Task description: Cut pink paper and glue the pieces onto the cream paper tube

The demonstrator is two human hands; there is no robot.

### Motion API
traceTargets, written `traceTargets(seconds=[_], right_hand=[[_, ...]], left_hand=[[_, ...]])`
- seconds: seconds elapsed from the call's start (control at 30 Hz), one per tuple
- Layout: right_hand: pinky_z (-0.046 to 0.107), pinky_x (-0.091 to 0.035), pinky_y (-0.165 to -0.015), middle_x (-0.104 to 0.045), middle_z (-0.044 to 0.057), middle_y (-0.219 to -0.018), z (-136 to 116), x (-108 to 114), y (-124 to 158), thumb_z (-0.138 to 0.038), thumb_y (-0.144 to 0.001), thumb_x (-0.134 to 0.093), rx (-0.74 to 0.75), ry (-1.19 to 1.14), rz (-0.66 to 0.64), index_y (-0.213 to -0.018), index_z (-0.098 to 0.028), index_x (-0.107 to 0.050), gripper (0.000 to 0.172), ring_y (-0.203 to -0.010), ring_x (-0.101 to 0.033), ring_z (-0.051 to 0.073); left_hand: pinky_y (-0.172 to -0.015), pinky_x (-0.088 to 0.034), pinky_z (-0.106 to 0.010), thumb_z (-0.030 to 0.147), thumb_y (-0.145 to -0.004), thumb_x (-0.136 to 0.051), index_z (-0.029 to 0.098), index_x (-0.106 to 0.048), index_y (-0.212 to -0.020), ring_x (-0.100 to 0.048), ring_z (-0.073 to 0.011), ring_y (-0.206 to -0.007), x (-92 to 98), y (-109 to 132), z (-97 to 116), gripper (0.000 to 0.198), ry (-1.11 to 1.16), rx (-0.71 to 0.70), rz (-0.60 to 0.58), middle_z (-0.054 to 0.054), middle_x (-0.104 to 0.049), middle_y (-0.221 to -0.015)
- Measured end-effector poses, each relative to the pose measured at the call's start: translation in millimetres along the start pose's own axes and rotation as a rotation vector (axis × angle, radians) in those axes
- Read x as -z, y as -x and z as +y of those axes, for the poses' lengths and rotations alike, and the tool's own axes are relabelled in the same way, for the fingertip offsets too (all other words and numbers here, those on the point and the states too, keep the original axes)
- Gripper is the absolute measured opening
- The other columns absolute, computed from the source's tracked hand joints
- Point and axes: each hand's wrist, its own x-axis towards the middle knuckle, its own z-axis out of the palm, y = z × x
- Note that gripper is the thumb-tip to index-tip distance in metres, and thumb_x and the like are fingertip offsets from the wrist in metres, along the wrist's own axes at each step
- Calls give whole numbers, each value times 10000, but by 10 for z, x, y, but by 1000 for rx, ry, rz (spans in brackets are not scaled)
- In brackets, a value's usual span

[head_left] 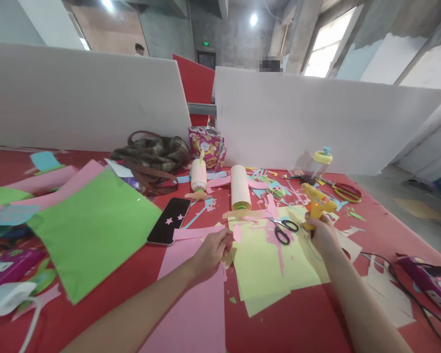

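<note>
Between the fingers of my left hand [213, 249] is a pink paper strip [194, 232], its short end poking out to the right. My right hand [324, 234] is wrapped round the handle of a yellow glue gun [318, 202], held above the right edge of the yellow paper sheets [260, 274]. Black-handled scissors [283, 230] lie on those sheets between my hands. Beyond them stands a cream paper tube [240, 187] with pink strips at its sides. A smaller cream paper roll [199, 174] stands to its left. Pink paper [194, 299] lies under my left forearm.
A black phone [169, 221] with star shapes and a green sheet [99, 230] lie on the left. At the back are a plaid bag [158, 154], a snack bag [207, 146] and a yellow-lidded jar [318, 165]. Purple power strips [428, 282] and cables flank both sides. White boards [297, 117] stand behind.
</note>
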Motion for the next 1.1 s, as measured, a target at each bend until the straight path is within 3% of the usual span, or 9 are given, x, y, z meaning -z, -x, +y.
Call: traceTargets(seconds=[0.07,0.2,0.37,0.5,0.6,0.7,0.83,1.1], right_hand=[[285,-412,-520,-412,0,-635,-38,-32,51,-261,-536,-396,-55,-174,-152,-614,-201,-364,103,-565,-462,144],[243,-380,-425,-384,-11,-547,-108,-139,171,-265,-543,-426,-152,-410,-404,-536,-195,-374,88,-471,-411,111],[214,-344,-403,-340,-33,-457,-135,-300,349,-302,-669,-453,-211,-574,-618,-482,-174,-425,228,-414,-339,82],[193,-283,-373,-346,-53,-420,-111,-352,465,-284,-706,-517,-214,-613,-814,-509,-152,-470,242,-374,-288,54],[193,-283,-376,-416,-53,-459,-91,-356,530,-292,-704,-564,-189,-562,-842,-700,-155,-515,146,-376,-314,53],[194,-304,-385,-500,-23,-536,-95,-350,582,-335,-718,-567,-130,-380,-856,-846,-161,-506,225,-416,-377,67],[216,-377,-448,-527,-3,-585,-132,-348,633,-405,-717,-552,-70,-111,-916,-830,-156,-527,275,-475,-441,85],[241,-450,-521,-526,4,-596,-168,-361,674,-468,-726,-501,57,103,-941,-811,-166,-559,320,-517,-487,109]], left_hand=[[-483,-336,-217,279,-844,-280,178,-396,-673,-404,-89,-457,11,-15,-16,230,-2,4,13,43,-417,-528],[-497,-342,-220,280,-840,-279,181,-384,-650,-416,-94,-470,29,-34,-25,239,-5,15,36,41,-423,-524],[-486,-327,-216,301,-846,-266,182,-360,-620,-404,-90,-469,50,-40,-7,272,-9,40,56,44,-408,-520],[-485,-324,-213,301,-847,-267,181,-358,-629,-409,-88,-475,49,-25,-18,265,-5,56,50,43,-413,-527],[-483,-319,-209,292,-847,-269,182,-360,-650,-412,-88,-483,43,-7,-28,244,15,63,51,46,-406,-533],[-491,-321,-206,274,-847,-268,178,-383,-668,-409,-87,-493,47,8,-16,234,3,78,58,45,-415,-544],[-492,-315,-199,235,-846,-268,173,-404,-668,-394,-81,-497,72,15,13,234,-54,84,67,43,-420,-556],[-479,-297,-195,193,-838,-264,172,-414,-657,-384,-78,-485,144,3,27,236,-198,36,56,42,-419,-541]])
